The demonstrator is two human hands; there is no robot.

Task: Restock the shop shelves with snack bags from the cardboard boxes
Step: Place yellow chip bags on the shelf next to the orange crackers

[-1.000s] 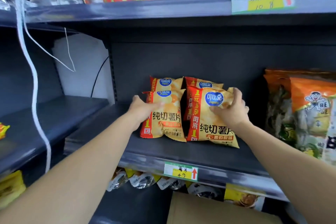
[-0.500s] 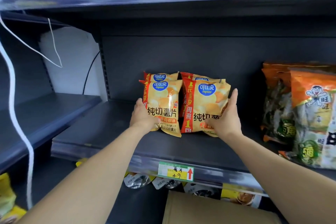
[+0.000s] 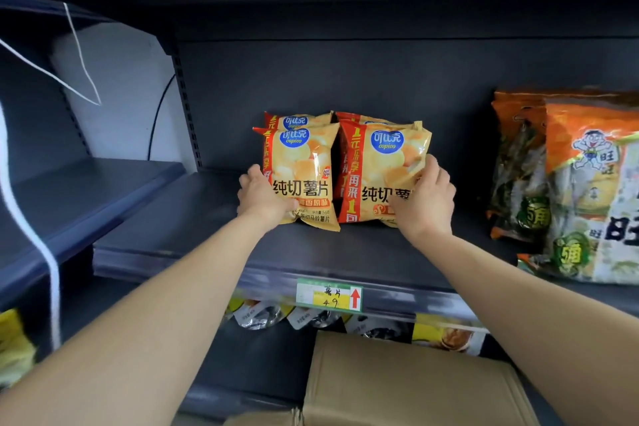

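**Two chip bags on the shelf, one in each hand**

Below the wrists, a box [image 3: 408,384] sits under the shelf [image 3: 193,228]. The shelf's lip carries a tag [image 3: 328,295] just short of the hands.

Up on the deck, the left hand [image 3: 264,199] has its fingers wrapped round the lower outer corner of the left bag [image 3: 304,166]. The right hand [image 3: 427,201] is clamped on the outer edge of the right bag [image 3: 383,162], fingers curled over the printed face. Both bags stand upright between the hands and touch along their inner edges. Their bottoms are on the shelf, as far as I can tell.

Just beyond them the tops of two rear bags [image 3: 295,120] peek out, close to the back panel. Well off to the right hand's outer side, cracker bags [image 3: 587,183] stand in their own stack.

Handling, by my reckoning: these are puffed, air-filled pillows, very light, in soft glossy film that looks a bit slick, with brittle chips inside. Squeeze the belly and the chips would likely crush, so the place to hold is the side seams or corners, gently, much as both hands do here. Bags this light would tip forward easily, so I'd lean them back against the rear pair before letting go.
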